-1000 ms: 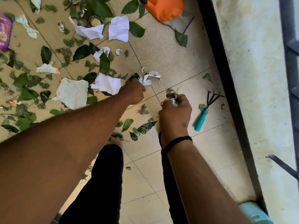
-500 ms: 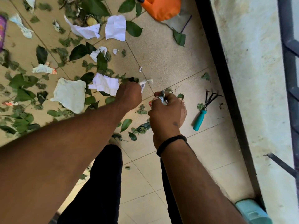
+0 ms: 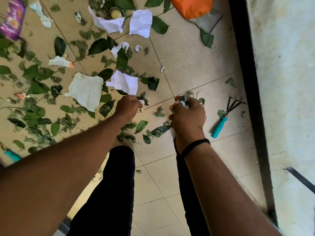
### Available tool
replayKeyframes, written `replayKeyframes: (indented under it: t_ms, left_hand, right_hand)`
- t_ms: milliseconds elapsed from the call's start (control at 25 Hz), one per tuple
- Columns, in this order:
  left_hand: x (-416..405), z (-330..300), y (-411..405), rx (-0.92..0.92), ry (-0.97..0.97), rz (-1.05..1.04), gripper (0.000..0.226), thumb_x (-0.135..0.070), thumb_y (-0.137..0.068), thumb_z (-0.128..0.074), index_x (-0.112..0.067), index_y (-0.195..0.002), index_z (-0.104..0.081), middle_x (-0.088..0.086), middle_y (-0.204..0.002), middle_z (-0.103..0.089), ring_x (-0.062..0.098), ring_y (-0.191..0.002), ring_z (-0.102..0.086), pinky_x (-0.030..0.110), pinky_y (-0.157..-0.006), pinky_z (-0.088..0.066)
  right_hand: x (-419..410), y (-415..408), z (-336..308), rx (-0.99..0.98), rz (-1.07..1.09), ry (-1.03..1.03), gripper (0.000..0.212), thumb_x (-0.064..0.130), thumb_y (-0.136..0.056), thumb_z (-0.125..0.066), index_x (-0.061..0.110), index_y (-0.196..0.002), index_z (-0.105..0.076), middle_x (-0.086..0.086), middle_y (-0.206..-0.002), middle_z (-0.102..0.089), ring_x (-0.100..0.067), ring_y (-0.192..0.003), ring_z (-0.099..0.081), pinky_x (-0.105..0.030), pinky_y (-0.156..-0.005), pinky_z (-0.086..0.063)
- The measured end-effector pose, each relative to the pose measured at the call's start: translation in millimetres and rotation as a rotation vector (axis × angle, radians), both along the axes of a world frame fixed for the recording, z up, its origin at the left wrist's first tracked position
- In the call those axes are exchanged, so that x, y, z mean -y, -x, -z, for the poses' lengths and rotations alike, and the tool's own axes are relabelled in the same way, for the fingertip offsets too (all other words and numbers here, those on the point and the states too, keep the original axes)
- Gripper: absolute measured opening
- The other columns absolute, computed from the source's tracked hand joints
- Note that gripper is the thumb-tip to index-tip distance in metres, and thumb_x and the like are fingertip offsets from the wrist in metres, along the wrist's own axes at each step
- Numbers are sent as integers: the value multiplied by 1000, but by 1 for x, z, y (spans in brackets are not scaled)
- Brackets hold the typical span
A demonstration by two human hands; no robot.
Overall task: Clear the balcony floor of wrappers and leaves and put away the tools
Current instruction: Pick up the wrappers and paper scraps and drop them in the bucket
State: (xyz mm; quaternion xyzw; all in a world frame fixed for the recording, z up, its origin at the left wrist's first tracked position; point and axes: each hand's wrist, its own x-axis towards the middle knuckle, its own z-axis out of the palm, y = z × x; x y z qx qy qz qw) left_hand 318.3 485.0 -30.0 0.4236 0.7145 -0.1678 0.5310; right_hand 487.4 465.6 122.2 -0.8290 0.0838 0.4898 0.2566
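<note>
Head view, catalogue of the balcony floor (image 3: 196, 53).

Item 1: right hand (image 3: 188, 114), fist closed round a wad of leaf and wrapper scraps (image 3: 185, 102), low over the tiles.

Item 2: left hand (image 3: 128, 106), fingers curled shut; a few leaf bits show at its tips, contents otherwise not discernible.

Item 3: rake (image 3: 225, 116), teal handle, dark tines, lying flat just beside the right hand at its 3 o'clock. Long axis runs from 7 o'clock (handle) to 1 o'clock (tines). Right hand is nearer; handle end points toward the person.

Item 4: leaves (image 3: 100, 46) and white papers (image 3: 125, 81), scattered from 9 to 12 o'clock of the left hand; the nearest paper lies just past it at 12.

Item 5: purple wrapper (image 3: 12, 19), far at 10 o'clock.

Item 6: orange container (image 3: 192, 5), top edge at 12 to 1 o'clock; contents out of sight.

Judgement: clearing is at an early stage, and the rake is untouched.
</note>
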Motion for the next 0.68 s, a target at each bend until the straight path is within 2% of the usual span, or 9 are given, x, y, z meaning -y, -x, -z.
replayKeyframes:
  t_ms: [80, 160, 280, 360, 400, 480, 560, 600, 680]
  left_hand:
    - [-7, -3, -6, 39, 82, -182, 21, -15, -90, -60, -14, -70, -62, 10, -78, -61, 29, -75, -57, 37, -71, -49]
    - [-18, -5, -12, 105, 130, -360, 21, -17, -94, -56, -14, -74, -61, 7, -80, -63, 21, -67, -54, 31, -65, -44]
    - [-37, -4, -19, 198, 154, -524, 17, -20, -94, -51, -14, -85, -64, 5, -80, -72, 18, -68, -63, 26, -62, -48]
    - [-49, -3, -21, 239, 169, -647, 22, -24, -99, -49, -14, -86, -63, 4, -74, -72, 17, -64, -66, 22, -57, -49]
    - [-54, -3, -21, 235, 171, -663, 26, -27, -102, -47, -14, -86, -63, 3, -70, -69, 14, -57, -63, 18, -51, -46]
    - [-58, 1, -19, 199, 172, -607, 30, -32, -106, -43, -14, -91, -63, -2, -61, -57, 9, -43, -46, 13, -42, -31]
    - [-57, 7, -15, 157, 136, -558, 33, -34, -106, -44, -14, -91, -65, -7, -47, -43, 9, -38, -30, 16, -43, -21]
    - [-56, 8, -15, 122, 105, -534, 36, -35, -105, -48, -14, -83, -65, -8, -43, -40, 11, -39, -30, 20, -46, -23]
    - [-55, 10, -20, 48, -20, -411, 40, -38, -102, -54, -11, -73, -61, -3, -54, -50, 16, -53, -43, 27, -58, -33]
  right_hand:
    - [1, 3, 1, -1, -8, -6, 22, 2, -96, -50, 13, -101, -68, 0, -69, -60, -13, -56, -53, -27, -52, -45]
    - [1, 6, 2, -7, -6, -11, 21, 2, -96, -51, 13, -101, -68, 0, -71, -61, -14, -58, -53, -28, -53, -45]
    - [1, 9, 4, -10, -22, -1, 19, 4, -97, -53, 16, -97, -67, -2, -75, -63, -17, -62, -56, -31, -57, -48]
    - [1, 10, 5, -15, -25, 0, 20, 4, -96, -54, 20, -92, -66, -2, -76, -63, -18, -63, -56, -30, -57, -48]
    - [1, 10, 5, -21, -27, 4, 21, 4, -96, -54, 22, -90, -64, -2, -76, -63, -18, -62, -55, -29, -55, -47]
    - [1, 9, 5, -34, -34, 11, 22, 5, -97, -53, 23, -89, -63, -3, -76, -63, -18, -61, -54, -27, -53, -45]
    - [1, 9, 4, -46, -18, 10, 21, 5, -97, -52, 22, -91, -63, -4, -76, -63, -19, -61, -53, -26, -52, -44]
    - [1, 10, 4, -54, 2, 4, 20, 5, -97, -52, 20, -92, -64, -5, -76, -63, -19, -60, -53, -25, -51, -43]
    - [-1, 11, 2, -67, 28, -11, 18, 4, -96, -52, 16, -94, -66, -4, -72, -62, -16, -55, -52, -24, -49, -41]
